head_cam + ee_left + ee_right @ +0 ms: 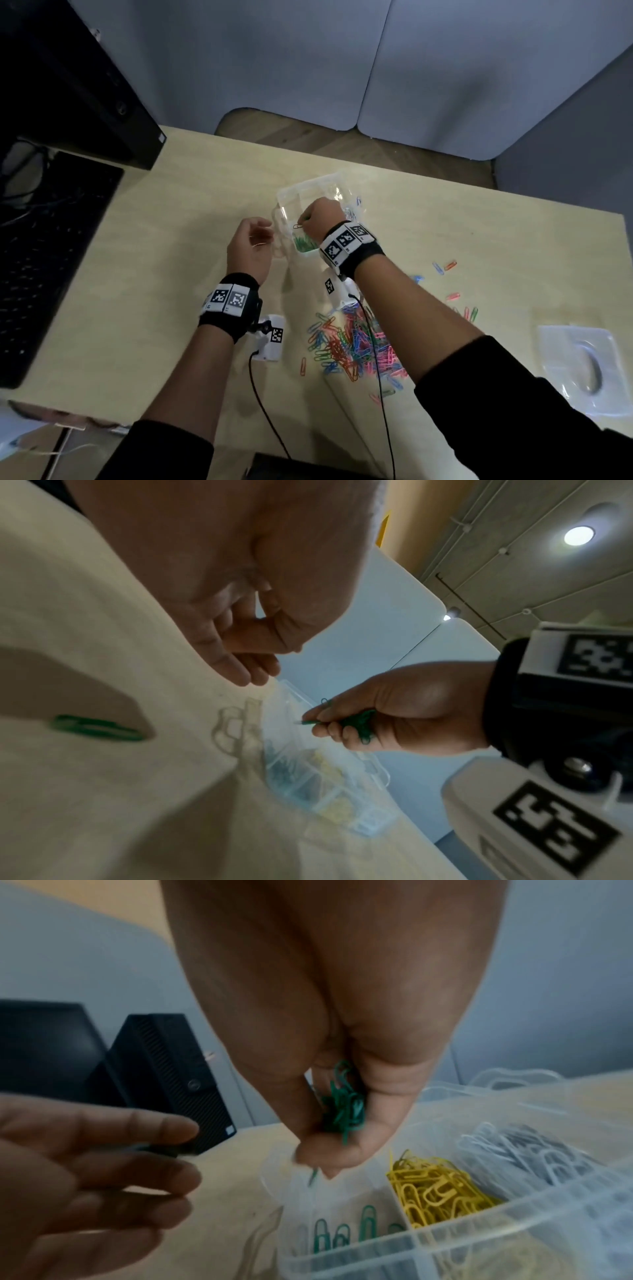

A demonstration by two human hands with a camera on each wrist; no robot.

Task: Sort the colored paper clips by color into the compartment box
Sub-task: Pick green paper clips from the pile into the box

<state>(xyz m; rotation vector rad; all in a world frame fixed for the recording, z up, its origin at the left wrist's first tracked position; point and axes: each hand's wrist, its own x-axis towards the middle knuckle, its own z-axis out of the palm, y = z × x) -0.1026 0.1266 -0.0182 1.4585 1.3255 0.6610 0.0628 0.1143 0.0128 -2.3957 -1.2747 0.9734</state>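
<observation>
Over the clear compartment box (310, 186) near the middle of the surface (191, 192), my right hand (322, 219) is curled around a small bunch of green paper clips (344, 1104), thin loops tangled in my palm, one poking out past my fingertips. Below it, the box's near-left compartment holds more green clips (346, 1231); yellow clips (431, 1188) fill the next one, and white clips (527, 1153) lie further right. My left hand (251, 248) hovers just left of the box, fingers loosely bent and holding nothing. One green clip (97, 727) lies alone on the surface. Nearer me, the unsorted pile (356, 342) spreads out in red, blue, pink and green, with a few strays to its right.
</observation>
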